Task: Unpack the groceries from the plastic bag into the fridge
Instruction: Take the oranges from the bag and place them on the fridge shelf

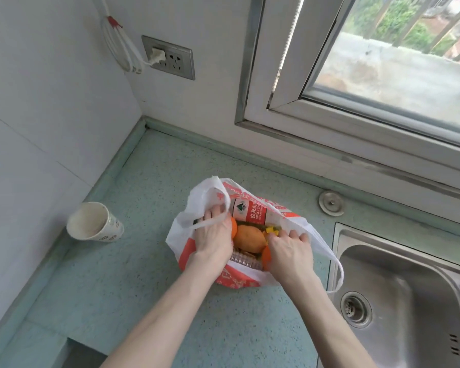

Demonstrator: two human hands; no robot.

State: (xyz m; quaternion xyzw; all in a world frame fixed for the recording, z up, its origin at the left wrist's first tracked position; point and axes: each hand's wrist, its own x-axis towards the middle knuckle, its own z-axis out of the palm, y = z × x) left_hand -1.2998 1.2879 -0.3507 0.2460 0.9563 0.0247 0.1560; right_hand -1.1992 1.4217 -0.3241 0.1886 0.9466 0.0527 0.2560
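The person is working at the opening step: both hands are spreading the mouth of the bag (239, 277), which is sitting on the counter (144, 288) beside the sink (409, 288).

The left hand (214, 236) is lying along the left rim, its fingers (213, 211) curling over the white plastic near one handle and pressing it outward; they are closed loosely on the bag edge, not on any grocery. The right hand (287, 251) is doing the same at the right rim, its fingers (299, 236) bending over the plastic and drawing it toward the sink.

Between the two sets of fingers the load is showing: a bottle (252, 212) with a red label is lying just past the left fingertips, a mango (248, 241) is resting in the gap between the hands, and a clear ribbed container (245, 260) is sitting below it, nearer the wrists.

No fridge is showing, and nothing is out yet. The next move probably calls for one hand releasing the rim and closing on the topmost item, likely the mango, while the other is steadying the bag.
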